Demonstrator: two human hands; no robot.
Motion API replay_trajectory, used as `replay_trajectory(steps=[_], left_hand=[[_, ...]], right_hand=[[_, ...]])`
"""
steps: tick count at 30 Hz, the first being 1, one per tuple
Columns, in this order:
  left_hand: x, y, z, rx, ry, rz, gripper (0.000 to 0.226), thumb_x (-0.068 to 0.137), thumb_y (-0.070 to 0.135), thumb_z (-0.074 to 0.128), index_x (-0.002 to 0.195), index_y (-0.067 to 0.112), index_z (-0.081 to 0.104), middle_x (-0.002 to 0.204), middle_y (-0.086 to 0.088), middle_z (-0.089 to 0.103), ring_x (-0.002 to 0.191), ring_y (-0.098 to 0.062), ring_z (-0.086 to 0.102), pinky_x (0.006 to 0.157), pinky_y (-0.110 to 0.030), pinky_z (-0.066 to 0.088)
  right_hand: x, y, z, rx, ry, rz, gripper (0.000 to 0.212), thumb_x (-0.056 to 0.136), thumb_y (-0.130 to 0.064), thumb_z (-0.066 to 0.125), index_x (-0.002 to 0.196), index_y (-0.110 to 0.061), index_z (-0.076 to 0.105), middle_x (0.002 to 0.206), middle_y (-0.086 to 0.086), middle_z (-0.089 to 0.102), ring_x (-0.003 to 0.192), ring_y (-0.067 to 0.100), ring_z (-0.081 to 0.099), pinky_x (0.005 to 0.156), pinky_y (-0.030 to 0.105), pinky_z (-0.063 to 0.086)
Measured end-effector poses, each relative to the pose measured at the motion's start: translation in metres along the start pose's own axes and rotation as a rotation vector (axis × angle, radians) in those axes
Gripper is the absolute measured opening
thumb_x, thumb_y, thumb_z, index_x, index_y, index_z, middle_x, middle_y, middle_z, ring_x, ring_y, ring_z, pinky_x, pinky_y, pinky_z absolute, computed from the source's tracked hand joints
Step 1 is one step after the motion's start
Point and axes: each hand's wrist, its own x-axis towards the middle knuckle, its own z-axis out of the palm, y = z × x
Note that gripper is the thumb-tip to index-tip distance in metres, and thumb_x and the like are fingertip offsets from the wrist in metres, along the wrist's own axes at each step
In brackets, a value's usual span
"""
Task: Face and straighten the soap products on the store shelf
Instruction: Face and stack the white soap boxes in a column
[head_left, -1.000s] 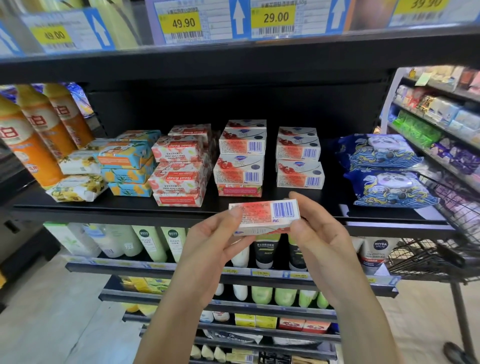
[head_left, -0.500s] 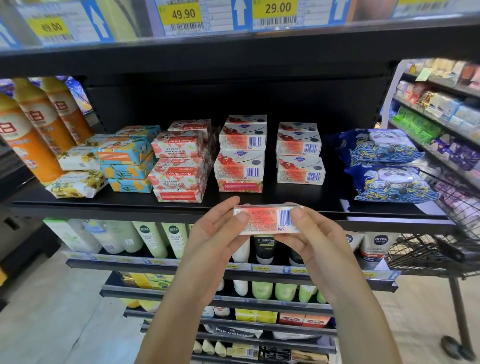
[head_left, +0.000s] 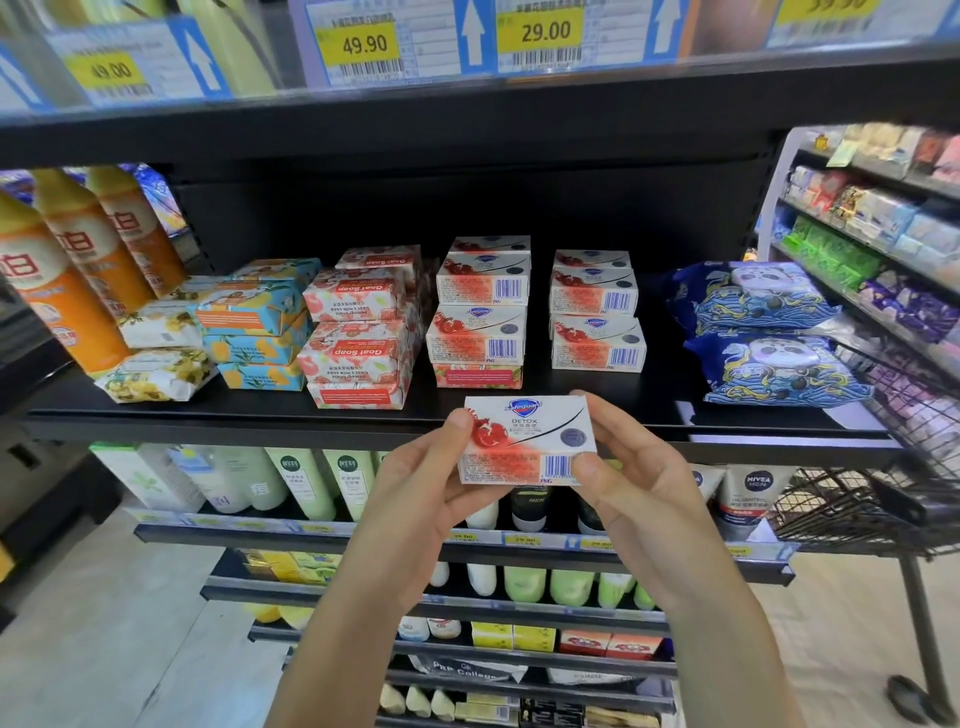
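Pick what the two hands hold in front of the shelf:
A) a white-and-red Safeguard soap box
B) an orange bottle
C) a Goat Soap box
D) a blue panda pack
A: the left hand and the right hand pinch the two ends of the Safeguard soap box, whose top shows the logo, DETOX and a pomegranate.
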Motion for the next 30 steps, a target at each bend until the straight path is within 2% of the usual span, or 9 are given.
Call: replay_trajectory(steps=[3, 6, 11, 17, 19, 22, 25, 27, 30], left_hand=[[0.001, 0.000, 0.000, 0.005, 0.013, 0.001, 0.036, 0.100, 0.032, 0.055, 0.114, 0.003, 0.072, 0.112, -0.012, 0.077, 0.108, -0.023, 0.074, 0.101, -0.040, 0.055], [0.001, 0.000, 0.000, -0.002, 0.018, 0.018, 0.031, 0.101, 0.026, 0.055, 0.114, 0.003, 0.072, 0.111, -0.012, 0.077, 0.107, -0.023, 0.074, 0.099, -0.037, 0.057], [0.001, 0.001, -0.003, -0.011, 0.026, 0.048, 0.037, 0.096, 0.027, 0.060, 0.124, 0.004, 0.068, 0.116, -0.012, 0.076, 0.111, -0.025, 0.072, 0.104, -0.043, 0.053], [0.004, -0.001, -0.006, 0.000, 0.031, 0.089, 0.053, 0.091, 0.027, 0.065, 0.139, 0.005, 0.057, 0.120, -0.012, 0.075, 0.114, -0.028, 0.071, 0.106, -0.047, 0.050], [0.006, 0.000, -0.008, 0.005, 0.033, 0.101, 0.054, 0.091, 0.026, 0.065, 0.141, 0.006, 0.056, 0.119, -0.011, 0.075, 0.113, -0.027, 0.071, 0.106, -0.045, 0.052], [0.007, 0.002, -0.010, 0.005, 0.026, 0.115, 0.052, 0.090, 0.024, 0.065, 0.138, 0.007, 0.058, 0.116, -0.011, 0.076, 0.110, -0.025, 0.073, 0.102, -0.041, 0.055], [0.012, 0.004, -0.013, 0.026, 0.030, 0.144, 0.053, 0.088, 0.026, 0.065, 0.137, 0.007, 0.059, 0.113, -0.009, 0.077, 0.106, -0.022, 0.074, 0.098, -0.038, 0.057], [0.016, 0.006, -0.015, 0.089, 0.041, 0.182, 0.057, 0.089, 0.033, 0.065, 0.141, 0.010, 0.057, 0.115, -0.005, 0.077, 0.107, -0.018, 0.073, 0.099, -0.036, 0.056], [0.022, 0.010, -0.019, 0.275, 0.062, 0.274, 0.059, 0.088, 0.046, 0.064, 0.140, 0.019, 0.060, 0.121, 0.008, 0.074, 0.116, -0.007, 0.068, 0.104, -0.029, 0.052]], right_hand=[[0.000, 0.001, 0.000, -0.001, -0.010, -0.009, 0.078, 0.075, -0.027, 0.090, 0.144, -0.014, 0.055, 0.138, 0.010, 0.065, 0.123, 0.024, 0.065, 0.095, 0.027, 0.054], [0.001, 0.001, -0.001, -0.008, -0.011, -0.032, 0.068, 0.080, -0.010, 0.074, 0.145, -0.015, 0.053, 0.139, 0.008, 0.064, 0.123, 0.022, 0.065, 0.094, 0.027, 0.054], [0.000, 0.000, -0.003, -0.101, -0.039, -0.045, 0.071, 0.079, -0.008, 0.075, 0.146, -0.020, 0.051, 0.141, 0.002, 0.063, 0.133, 0.019, 0.057, 0.101, 0.028, 0.052], [0.001, -0.006, 0.009, -0.502, 0.040, -0.087, 0.086, 0.078, -0.017, 0.089, 0.148, -0.040, 0.044, 0.140, -0.022, 0.059, 0.133, 0.002, 0.053, 0.109, 0.034, 0.046], [0.003, -0.007, 0.012, -0.692, 0.068, -0.140, 0.089, 0.077, -0.021, 0.090, 0.147, -0.048, 0.042, 0.143, -0.028, 0.050, 0.136, -0.002, 0.046, 0.109, 0.026, 0.042], [0.010, -0.010, 0.013, -0.894, 0.065, -0.272, 0.081, 0.075, -0.023, 0.091, 0.143, -0.042, 0.050, 0.141, -0.031, 0.044, 0.136, -0.007, 0.041, 0.107, 0.008, 0.035], [0.020, -0.013, 0.014, -0.940, 0.042, -0.360, 0.074, 0.074, -0.020, 0.091, 0.135, -0.041, 0.055, 0.133, -0.032, 0.048, 0.130, -0.008, 0.045, 0.105, 0.006, 0.035], [0.029, -0.017, 0.014, -0.946, 0.038, -0.369, 0.073, 0.073, -0.022, 0.092, 0.134, -0.040, 0.057, 0.131, -0.032, 0.049, 0.128, -0.007, 0.048, 0.106, 0.011, 0.038], [0.044, -0.027, 0.015, -0.954, 0.068, -0.345, 0.072, 0.072, -0.030, 0.092, 0.137, -0.029, 0.061, 0.132, -0.021, 0.054, 0.126, -0.001, 0.052, 0.110, 0.024, 0.044]])
